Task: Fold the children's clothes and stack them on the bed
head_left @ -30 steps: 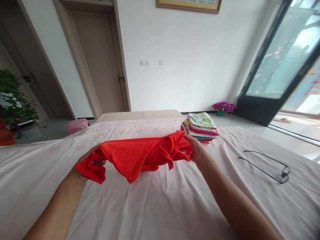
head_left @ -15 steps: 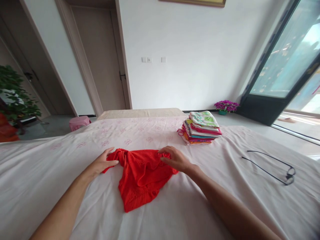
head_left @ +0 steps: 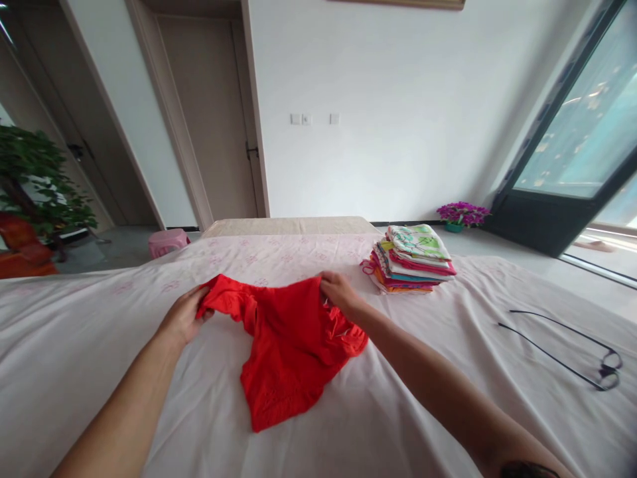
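A red garment (head_left: pixel 288 352), it looks like a small short-sleeved top, is partly raised off the white bed sheet (head_left: pixel 199 425), its lower part resting on the cloth. My left hand (head_left: pixel 186 313) is closed on the sleeve-like end at the left. At the upper right edge, my right hand (head_left: pixel 341 292) grips the fabric, with gathered folds hanging just below it. The garment's top edge is stretched between both hands.
A stack of folded clothes (head_left: pixel 413 262) stands on the bed beyond my right hand. Eyeglasses (head_left: pixel 604 368) lie open at the right. On the floor are a pink stool (head_left: pixel 169 243), purple flowers (head_left: pixel 462 212) and a leafy plant (head_left: pixel 42 179).
Both hands have closed on the red garment and lifted its upper edge, spreading its folds flatter. The view has shifted slightly left.
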The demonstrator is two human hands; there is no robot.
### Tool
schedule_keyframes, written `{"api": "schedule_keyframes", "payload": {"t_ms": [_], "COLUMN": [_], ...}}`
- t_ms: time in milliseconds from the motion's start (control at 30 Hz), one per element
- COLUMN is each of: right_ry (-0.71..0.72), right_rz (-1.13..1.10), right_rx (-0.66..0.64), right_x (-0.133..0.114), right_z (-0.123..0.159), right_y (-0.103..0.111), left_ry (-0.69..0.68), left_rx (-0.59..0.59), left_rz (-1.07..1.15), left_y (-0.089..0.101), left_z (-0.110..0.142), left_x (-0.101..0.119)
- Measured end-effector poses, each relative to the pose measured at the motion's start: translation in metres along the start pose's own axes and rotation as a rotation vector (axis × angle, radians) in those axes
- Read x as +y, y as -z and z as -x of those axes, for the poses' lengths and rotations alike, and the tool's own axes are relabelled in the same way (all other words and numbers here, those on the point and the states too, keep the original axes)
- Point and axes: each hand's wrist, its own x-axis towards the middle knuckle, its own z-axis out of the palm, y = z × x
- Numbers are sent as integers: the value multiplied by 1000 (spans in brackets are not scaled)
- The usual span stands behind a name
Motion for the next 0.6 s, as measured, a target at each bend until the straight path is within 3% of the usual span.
{"api": "schedule_keyframes", "payload": {"t_ms": [100,167,233,300,367,467,533,600], "right_ry": [-97,-138,-156,-152,-152,-135,-89,-63], "right_rz": [-303,-210,-87,40,322,812,955,1016], "right_rx": [321,453,483,408,275,102,19,-54], "right_x": [2,11,23,36,46,51,49,44], "right_z": [-41,-55,-54,-42,-23,3,12,15], "right_y": [39,58,64,60,51,40,42,50], "left_ry": [-60,-80,-79,-81,-112,-229,-288,-253], "left_rx": [-40,-38,-52,-165,-299,-347,-343,-397], "left_rz": [151,24,-227,-497,-756,-1085,-1185,-1125], "left_y": [-23,-37,-45,-47,-46,-44,-45,-49], "left_z": [-5,-3,5,19,37,63,78,89], "left_x": [13,15,10,-1,-17,-38,-45,-44]}}
